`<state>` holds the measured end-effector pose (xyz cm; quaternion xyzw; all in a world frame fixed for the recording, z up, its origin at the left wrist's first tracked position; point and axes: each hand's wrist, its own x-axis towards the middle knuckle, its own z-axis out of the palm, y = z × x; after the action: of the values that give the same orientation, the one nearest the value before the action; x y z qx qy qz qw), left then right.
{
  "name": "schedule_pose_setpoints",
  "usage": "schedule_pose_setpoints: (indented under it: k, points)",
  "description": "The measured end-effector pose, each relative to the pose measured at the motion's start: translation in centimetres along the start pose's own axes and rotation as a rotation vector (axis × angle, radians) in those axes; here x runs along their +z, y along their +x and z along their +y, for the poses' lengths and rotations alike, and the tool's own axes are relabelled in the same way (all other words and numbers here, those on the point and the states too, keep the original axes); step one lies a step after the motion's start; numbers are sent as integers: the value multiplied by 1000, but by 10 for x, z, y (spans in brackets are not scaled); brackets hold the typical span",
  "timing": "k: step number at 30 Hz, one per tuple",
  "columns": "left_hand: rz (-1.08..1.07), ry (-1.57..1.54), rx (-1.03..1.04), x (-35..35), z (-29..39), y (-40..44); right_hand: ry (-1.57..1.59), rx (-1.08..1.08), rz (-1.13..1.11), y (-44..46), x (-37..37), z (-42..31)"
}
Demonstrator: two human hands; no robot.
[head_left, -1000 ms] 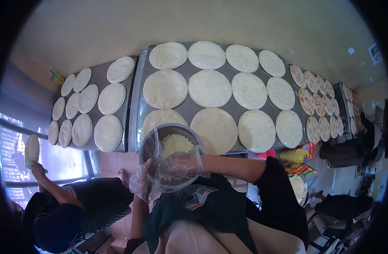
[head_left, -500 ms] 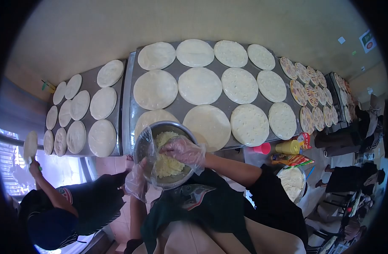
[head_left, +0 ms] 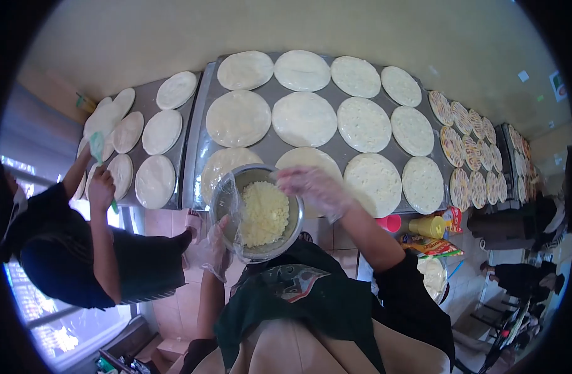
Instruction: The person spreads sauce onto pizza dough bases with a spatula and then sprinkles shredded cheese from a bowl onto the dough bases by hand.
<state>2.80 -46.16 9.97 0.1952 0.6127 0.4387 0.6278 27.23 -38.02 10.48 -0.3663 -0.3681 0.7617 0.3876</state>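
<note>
A round metal bowl (head_left: 292, 240) holds pale yellow grated cheese (head_left: 264, 215). My left hand (head_left: 218, 246), in a clear plastic glove, grips the bowl's left rim; loose plastic film hangs down inside that side. My right hand (head_left: 314, 187), gloved likewise, is over the bowl's upper right rim. Its fingers are curled together around what seems to be grated cheese, though they mostly hide it. Just beyond the bowl lies a flat dough round (head_left: 311, 161), partly covered by my right hand. Another dough round (head_left: 230, 169) is partly behind the bowl.
Rows of dough rounds cover the metal table (head_left: 195, 137). Topped, striped rounds (head_left: 451, 146) lie further right. On the left, a co-worker's hand (head_left: 102, 187) is by a green-handled tool. A pink cup (head_left: 389, 222), a yellow container (head_left: 426, 227) and a bowl of white cream (head_left: 432, 277) stand at right.
My right hand has come up out of the cheese and moved right, past the bowl's rim. The co-worker at left has swung the tool from the window side toward the dough.
</note>
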Motion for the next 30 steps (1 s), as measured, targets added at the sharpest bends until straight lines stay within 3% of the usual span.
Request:
schedule_pose_setpoints:
  k: [1, 5, 9, 11, 12, 14, 18, 20, 21, 23, 27, 30]
  points:
    - [-42, -100, 46, -8, -14, 9, 114, -19, -9, -1, -12, -8]
    - [-134, -245, 99, -31, -34, 20, -445, -48, 228, 24, -83, -14]
    - [-126, -327, 152, -39, -43, 13, -556, -43, 176, 53, -151, 4]
    - [-68, -309, 150, -45, -47, 10, -1110, 14, 152, 66, -166, 12]
    - [-58, -312, 149, -45, -45, 6, -1110, 17, 142, 67, -162, 11]
    - [-40, -291, 134, -45, -40, -4, -1470, 95, 240, 69, -155, 8]
    - [-30, -251, 122, -45, -34, -15, -1542, 79, 155, 57, -159, 7]
    - [-60, -297, 130, -44, -34, -17, -1401, -69, 99, 56, -192, 26]
    - [-57, -299, 126, -44, -34, -17, -1401, -65, 96, 52, -187, 24]
    - [-39, -311, 128, -43, -34, -18, -1442, 155, 189, 35, -163, 9]
    - [56, -324, 197, -37, -33, -17, -1463, 139, 155, 10, -152, 9]
    - [14, -403, 170, -40, -31, -15, -1494, -32, 6, -7, -153, 20]
